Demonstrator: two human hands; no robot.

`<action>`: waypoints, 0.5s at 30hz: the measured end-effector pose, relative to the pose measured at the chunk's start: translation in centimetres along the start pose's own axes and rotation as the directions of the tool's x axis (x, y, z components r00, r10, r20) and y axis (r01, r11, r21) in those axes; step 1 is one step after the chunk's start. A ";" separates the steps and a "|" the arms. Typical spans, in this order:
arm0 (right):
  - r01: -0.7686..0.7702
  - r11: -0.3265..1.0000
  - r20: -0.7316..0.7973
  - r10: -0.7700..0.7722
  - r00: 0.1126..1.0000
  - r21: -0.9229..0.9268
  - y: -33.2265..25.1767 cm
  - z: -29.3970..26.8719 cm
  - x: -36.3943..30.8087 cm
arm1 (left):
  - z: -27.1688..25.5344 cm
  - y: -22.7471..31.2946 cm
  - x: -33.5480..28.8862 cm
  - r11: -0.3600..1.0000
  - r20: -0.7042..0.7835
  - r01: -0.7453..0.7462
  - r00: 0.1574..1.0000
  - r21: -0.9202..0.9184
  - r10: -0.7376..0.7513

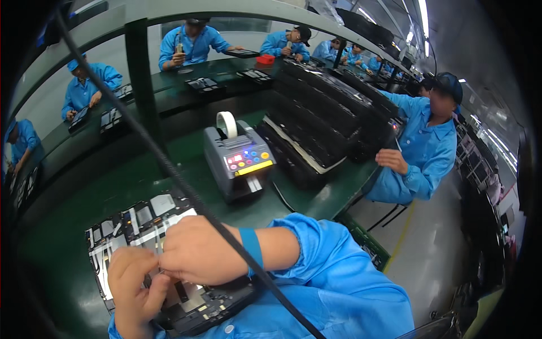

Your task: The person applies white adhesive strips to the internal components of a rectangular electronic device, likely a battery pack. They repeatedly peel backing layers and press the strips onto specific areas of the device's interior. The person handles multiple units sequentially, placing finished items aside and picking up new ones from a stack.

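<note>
Opened electronic devices with dark frames, circuit boards and silvery panels lie at the table's front, one nearer device close to my body and more panels just beyond. My left hand is over them, thumb and fingers bent into a pinch. From the right, my right hand reaches across, wearing a blue-green wristband, its fingertips closed and meeting the left ones. Whatever is between the fingers is hidden or too small to name. Beyond my hands stands a grey tape dispenser with a white tape roll and lit buttons.
A dark cable crosses diagonally in front of my view. Black trays are stacked behind the dispenser. A co-worker in blue sits at the right. Several others work along the far bench, with devices and a red box.
</note>
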State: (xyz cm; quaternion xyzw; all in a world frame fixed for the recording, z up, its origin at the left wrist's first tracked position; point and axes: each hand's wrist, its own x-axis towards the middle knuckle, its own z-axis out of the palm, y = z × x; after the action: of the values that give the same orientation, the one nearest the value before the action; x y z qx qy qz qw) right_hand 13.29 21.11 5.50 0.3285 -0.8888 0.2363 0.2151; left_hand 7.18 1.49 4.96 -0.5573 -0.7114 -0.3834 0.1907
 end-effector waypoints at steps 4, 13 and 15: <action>-0.260 0.965 -0.168 0.262 0.950 0.034 -1.7 -0.6 -2.2 | 0.8 2.8 1.3 0.987 -0.063 -0.080 0.994 0.142 0.090; -0.302 0.911 -0.373 0.394 0.840 0.282 0.1 -1.6 -6.0 | 2.3 0.7 5.2 1.000 0.149 0.009 0.989 -0.030 -0.004; -0.400 0.758 -0.322 0.604 0.729 0.515 1.1 -1.9 -6.4 | 2.9 -1.1 6.5 0.992 0.176 0.126 0.976 0.006 -0.125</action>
State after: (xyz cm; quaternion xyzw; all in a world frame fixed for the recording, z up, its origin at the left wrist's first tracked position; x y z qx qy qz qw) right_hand 17.43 26.02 3.29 0.0395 -0.7943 0.5401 0.2754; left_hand 4.59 7.79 7.35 -0.5433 -0.7583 -0.3457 0.1013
